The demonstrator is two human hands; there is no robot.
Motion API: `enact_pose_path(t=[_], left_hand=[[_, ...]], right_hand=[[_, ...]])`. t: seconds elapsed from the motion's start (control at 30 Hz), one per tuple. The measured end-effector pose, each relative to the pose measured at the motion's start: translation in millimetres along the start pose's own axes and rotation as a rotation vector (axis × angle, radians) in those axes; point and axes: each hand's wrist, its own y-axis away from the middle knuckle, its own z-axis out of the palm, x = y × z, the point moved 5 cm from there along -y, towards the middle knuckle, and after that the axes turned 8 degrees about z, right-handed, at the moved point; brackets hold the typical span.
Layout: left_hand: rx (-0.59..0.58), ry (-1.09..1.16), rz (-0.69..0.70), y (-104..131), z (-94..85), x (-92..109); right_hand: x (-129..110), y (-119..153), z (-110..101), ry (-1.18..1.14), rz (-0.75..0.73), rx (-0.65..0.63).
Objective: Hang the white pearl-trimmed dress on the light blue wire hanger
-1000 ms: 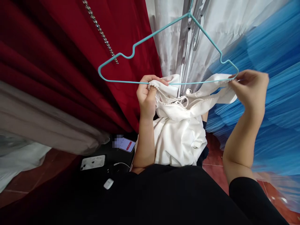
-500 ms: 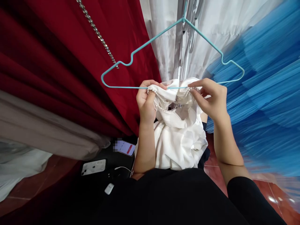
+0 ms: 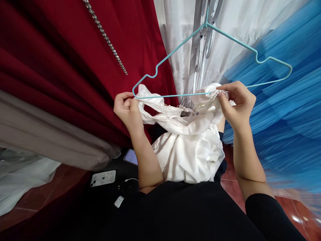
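A white dress (image 3: 190,157) with pearl-trimmed edges lies bunched over my lap, its upper opening stretched wide between my hands. My left hand (image 3: 128,108) is closed on the left end of the trimmed edge, close to the left corner of a light-blue hanger (image 3: 179,46). On the other side, my right hand (image 3: 237,100) pinches the pearl edge between thumb and fingers, beside the hanger's bottom bar. The bar runs across the dress opening, and part of it is hidden behind my right hand. Whether that hand also grips the bar, I cannot tell.
Red fabric (image 3: 140,40) with a rhinestone strip (image 3: 106,38) hangs at the left. Blue ruffled tulle (image 3: 283,110) fills the right, white curtains (image 3: 173,40) and a metal stand (image 3: 199,50) the back. Phones (image 3: 103,178) and a small white case (image 3: 119,201) lie on a black surface.
My left hand has moved left, drawing the dress opening wider. My right hand has shifted slightly right. The hanger has moved right and tilted, its right end higher.
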Motion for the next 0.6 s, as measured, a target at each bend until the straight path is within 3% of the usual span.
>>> enact_pose_path(t=[0.1,0.23,0.3,0.43,0.53,0.6], left_hand=[[-0.016,0.021,0.121,-26.7,5.7,14.6],[-0.175,-0.01,0.183,-47.0,30.9,39.4],[-0.266,-0.057,0.195,-49.3,45.2,49.7],[-0.318,-0.107,0.217,-49.8,67.7,54.7],[-0.375,-0.03,0.251,-46.9,82.9,56.9],[-0.442,0.094,0.305,-37.9,89.7,69.4]], right_hand=[[-0.6,0.8,-0.6,0.008,0.024,-0.002],[-0.6,1.6,0.9,-0.018,0.027,-0.011],[0.6,2.0,2.3,-0.037,0.027,-0.007],[4.0,2.8,4.4,-0.047,0.042,0.005],[4.9,3.2,5.2,-0.05,0.043,-0.006],[4.7,3.4,5.1,-0.068,0.038,-0.004]])
